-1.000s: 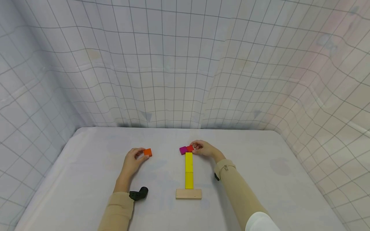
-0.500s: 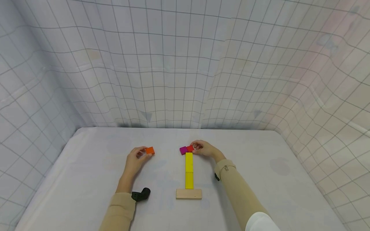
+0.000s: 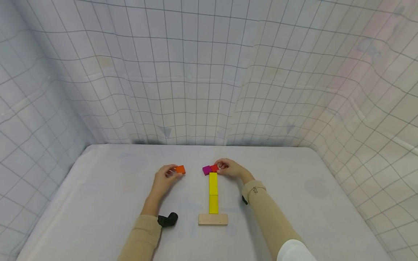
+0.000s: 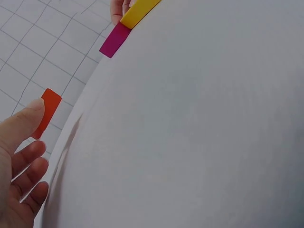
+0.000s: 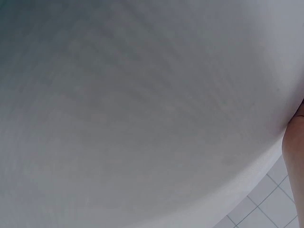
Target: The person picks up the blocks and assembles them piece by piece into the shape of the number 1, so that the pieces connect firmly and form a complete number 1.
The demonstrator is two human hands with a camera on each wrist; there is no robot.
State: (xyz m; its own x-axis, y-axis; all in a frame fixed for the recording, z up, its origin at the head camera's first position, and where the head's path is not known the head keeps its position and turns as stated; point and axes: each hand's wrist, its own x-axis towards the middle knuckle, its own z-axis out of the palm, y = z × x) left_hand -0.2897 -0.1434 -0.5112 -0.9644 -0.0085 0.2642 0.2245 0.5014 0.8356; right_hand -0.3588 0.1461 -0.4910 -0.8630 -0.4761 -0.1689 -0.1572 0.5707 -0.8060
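Note:
My left hand (image 3: 163, 180) pinches an orange block (image 3: 180, 169) between thumb and fingers, left of the other blocks; in the left wrist view the thumb presses on the orange block (image 4: 50, 109). At the top of a row of blocks, my right hand (image 3: 232, 169) pinches a red block (image 3: 213, 168). Touching the red block's left side is a purple block (image 3: 207, 170), slightly turned. Below them two yellow blocks (image 3: 213, 183) lie end to end, reaching a plain wooden block (image 3: 213, 219) set crosswise. The right wrist view catches only an edge of the hand (image 5: 295, 152).
A white cloth covers the table (image 3: 294, 192). Behind it hangs a white curtain (image 3: 209, 90) with a grid pattern, also along both sides. A black camera mount (image 3: 168, 219) sticks out from the left wrist.
My left hand has moved to the right with the orange block, closer to the purple block. The right hand and the other blocks have stayed in place.

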